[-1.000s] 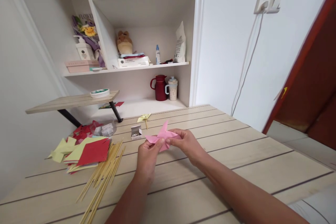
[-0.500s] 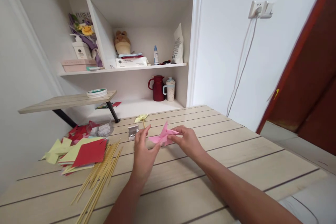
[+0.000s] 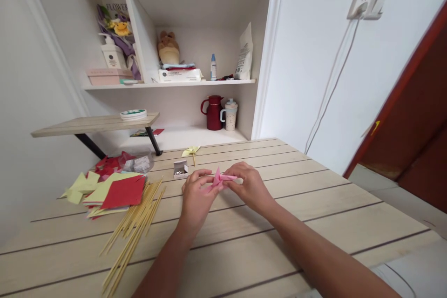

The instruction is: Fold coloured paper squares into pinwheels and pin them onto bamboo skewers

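Note:
A pink paper pinwheel (image 3: 218, 179) with pointed, folded blades is held just above the table between both hands. My left hand (image 3: 199, 192) pinches its left side, fingers bent over the paper and partly covering it. From the other side, my right hand (image 3: 248, 185) grips the right blade between thumb and fingers. Beyond my left hand lies a small open box (image 3: 180, 169) with tiny shiny pieces inside. A yellow paper pinwheel (image 3: 190, 151) on a stick is farther back.
Several thin wooden sticks (image 3: 134, 223) lie at the left, beside stacked red and yellow paper squares (image 3: 124, 192). Red paper scraps and a clear container (image 3: 141, 163) are behind them. A small raised shelf (image 3: 94, 125) stands at the back left, before a white shelf unit (image 3: 195, 84).
My left hand has closed in, its fingers now bent over the pinwheel's left blade. My right hand keeps its grip. The camera view has shifted slightly.

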The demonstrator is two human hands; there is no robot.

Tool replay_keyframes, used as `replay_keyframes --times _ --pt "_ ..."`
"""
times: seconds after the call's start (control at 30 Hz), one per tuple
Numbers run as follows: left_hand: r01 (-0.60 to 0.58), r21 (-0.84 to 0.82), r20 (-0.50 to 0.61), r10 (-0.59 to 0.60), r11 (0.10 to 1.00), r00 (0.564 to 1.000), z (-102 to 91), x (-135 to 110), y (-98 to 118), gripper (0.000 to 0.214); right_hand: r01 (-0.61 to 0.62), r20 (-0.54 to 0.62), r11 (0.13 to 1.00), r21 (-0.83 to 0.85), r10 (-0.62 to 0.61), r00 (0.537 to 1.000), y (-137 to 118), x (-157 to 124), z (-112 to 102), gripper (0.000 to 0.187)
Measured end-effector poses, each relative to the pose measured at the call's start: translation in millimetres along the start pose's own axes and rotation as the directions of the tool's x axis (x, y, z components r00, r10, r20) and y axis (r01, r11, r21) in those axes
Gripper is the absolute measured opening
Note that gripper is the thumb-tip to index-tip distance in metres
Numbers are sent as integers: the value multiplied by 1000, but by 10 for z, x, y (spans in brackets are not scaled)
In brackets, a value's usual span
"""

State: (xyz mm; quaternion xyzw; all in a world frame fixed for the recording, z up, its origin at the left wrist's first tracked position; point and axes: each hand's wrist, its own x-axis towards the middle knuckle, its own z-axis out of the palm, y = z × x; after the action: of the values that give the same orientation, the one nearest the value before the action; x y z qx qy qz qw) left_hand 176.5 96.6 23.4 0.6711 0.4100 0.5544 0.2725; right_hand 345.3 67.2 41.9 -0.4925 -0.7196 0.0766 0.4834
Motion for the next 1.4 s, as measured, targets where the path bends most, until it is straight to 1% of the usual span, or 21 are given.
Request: replay_keyframes --times 0.1,0.23,0.33,0.43,0.63,0.7,0.73,0.8,0.83,0.93,0.97,1.03,1.13,1.23,1.3,1.4 --pt "0 -7 57 1 1000 998 10 -10 -12 8 25 19 1000 3 -25 1000 -6 -2 1 7" --pt "18 -8 51 -17 1000 999 -6 -7 16 6 36 44 999 -8 -36 998 -18 -7 -4 11" --pt "30 1 65 -30 1000 997 -19 -5 43 8 37 49 999 -9 -37 998 -13 -8 -3 10" --pt "17 -8 64 -16 1000 998 -27 -10 58 10 41 47 999 -4 -41 998 -8 -6 -3 8" --pt "-16 -4 72 17 1000 997 -24 1 54 8 17 50 1000 20 -18 999 -52 -4 -16 12" --pt "14 -45 75 -11 999 997 -17 9 48 8 -31 60 998 47 28 998 -66 -6 -13 13" --pt "43 -80 87 -36 996 996 -14 13 45 9 -74 60 995 66 70 996 -68 -7 -10 12" --pt "127 -159 126 -107 979 986 -14 15 36 13 -178 52 976 124 173 984 -55 -9 -4 4" --pt "177 -198 143 -150 964 978 -18 15 29 16 -223 45 959 174 218 975 -43 -9 -3 6" --pt "331 -327 156 -295 885 943 -47 14 -5 25 -294 23 876 382 308 951 13 -6 -14 30" --pt "370 -373 149 -339 851 929 -62 16 -21 28 -306 16 842 445 334 942 37 -4 -20 36" --pt "417 -444 130 -403 793 906 -97 24 -59 33 -347 11 786 512 398 917 94 -3 -24 42" --pt "437 -493 81 -461 752 884 -145 40 -111 33 -417 37 744 522 469 882 210 -16 13 46" --pt "433 -530 39 -489 729 871 -166 45 -132 34 -466 95 729 502 490 867 338 -46 108 50" --pt "407 -564 26 -477 719 878 -165 38 -121 36 -485 121 729 483 494 861 394 -70 175 51" --pt "356 -603 13 -438 714 899 -153 22 -94 34 -515 138 728 453 514 847 408 -100 236 51"
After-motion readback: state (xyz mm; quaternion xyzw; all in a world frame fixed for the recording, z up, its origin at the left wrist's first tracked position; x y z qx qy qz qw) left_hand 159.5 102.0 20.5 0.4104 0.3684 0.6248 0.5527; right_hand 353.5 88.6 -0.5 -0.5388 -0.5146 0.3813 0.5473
